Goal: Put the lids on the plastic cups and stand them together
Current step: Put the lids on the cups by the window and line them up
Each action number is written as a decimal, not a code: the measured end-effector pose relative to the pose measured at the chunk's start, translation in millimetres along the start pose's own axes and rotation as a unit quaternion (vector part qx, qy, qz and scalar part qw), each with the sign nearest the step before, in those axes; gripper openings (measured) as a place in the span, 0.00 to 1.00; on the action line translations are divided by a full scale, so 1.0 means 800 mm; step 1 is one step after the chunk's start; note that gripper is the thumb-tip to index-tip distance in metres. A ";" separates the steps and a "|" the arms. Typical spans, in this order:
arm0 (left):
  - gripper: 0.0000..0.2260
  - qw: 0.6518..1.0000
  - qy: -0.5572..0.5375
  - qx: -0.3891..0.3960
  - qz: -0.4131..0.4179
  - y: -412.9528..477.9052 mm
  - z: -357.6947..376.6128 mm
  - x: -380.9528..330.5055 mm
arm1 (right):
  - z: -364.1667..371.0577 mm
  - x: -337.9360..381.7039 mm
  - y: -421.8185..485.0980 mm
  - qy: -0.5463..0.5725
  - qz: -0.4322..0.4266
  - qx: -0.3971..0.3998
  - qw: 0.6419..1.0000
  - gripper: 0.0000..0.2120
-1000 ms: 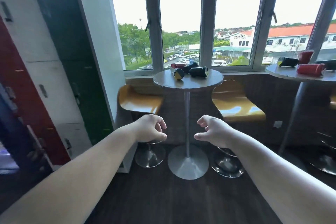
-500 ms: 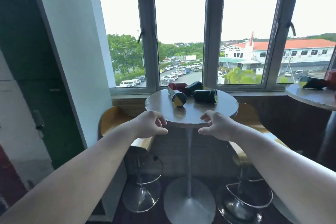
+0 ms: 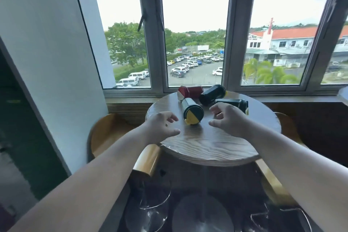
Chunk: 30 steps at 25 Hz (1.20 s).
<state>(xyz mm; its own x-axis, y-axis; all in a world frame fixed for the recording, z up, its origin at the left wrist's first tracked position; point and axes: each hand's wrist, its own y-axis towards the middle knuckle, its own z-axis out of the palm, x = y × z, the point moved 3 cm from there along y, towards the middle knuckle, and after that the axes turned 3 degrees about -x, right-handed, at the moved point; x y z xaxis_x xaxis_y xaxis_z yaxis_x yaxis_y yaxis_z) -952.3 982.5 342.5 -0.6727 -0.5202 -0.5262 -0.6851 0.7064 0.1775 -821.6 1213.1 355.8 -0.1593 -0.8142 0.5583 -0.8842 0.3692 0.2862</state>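
1. The yellow-capped cup (image 3: pixel 192 114) lies on its side on the desk (image 3: pixel 207 143), between your grips.
2. Your left grip (image 3: pixel 162 128) and right grip (image 3: pixel 228 120) hover loosely curled, holding nothing.
3. Grasp the body, not the cap; it likely rolls.

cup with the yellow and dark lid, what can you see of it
The cup lies on its side on the round wooden table, lid end toward the camera. The lid is on, half yellow, half dark; the body shows dark and pale panels. It sits between the left hand and right hand; neither touches it.
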 end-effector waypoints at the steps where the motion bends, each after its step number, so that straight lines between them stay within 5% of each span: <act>1: 0.23 1.000 0.001 -0.003 0.001 0.016 0.005 0.001 | 0.004 -0.008 0.018 0.006 -0.003 0.003 1.000 0.23; 9: 0.32 0.999 0.013 -0.050 -0.005 0.127 0.036 0.009 | 0.061 -0.066 0.126 0.036 -0.037 0.064 0.997 0.32; 15: 0.30 0.992 -0.093 -0.083 -0.004 0.153 0.075 0.029 | 0.085 -0.086 0.155 0.084 -0.056 0.082 0.991 0.32; 25: 0.14 0.948 -0.279 -0.149 -0.026 0.186 0.043 0.033 | 0.068 -0.050 0.185 0.206 -0.039 -0.053 0.976 0.14; 30: 0.14 0.949 -0.282 -0.142 -0.015 0.212 0.014 0.026 | 0.069 -0.029 0.214 0.195 -0.017 -0.069 0.978 0.15</act>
<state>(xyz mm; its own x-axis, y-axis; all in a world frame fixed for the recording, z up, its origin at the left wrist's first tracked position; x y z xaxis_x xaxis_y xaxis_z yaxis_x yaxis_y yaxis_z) -1079.5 1097.1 352.4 -0.4507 -0.1416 -0.8814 -0.8031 0.4954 0.3311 -993.4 1270.4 348.7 0.0725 -0.6040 0.7937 -0.8143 0.4237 0.3968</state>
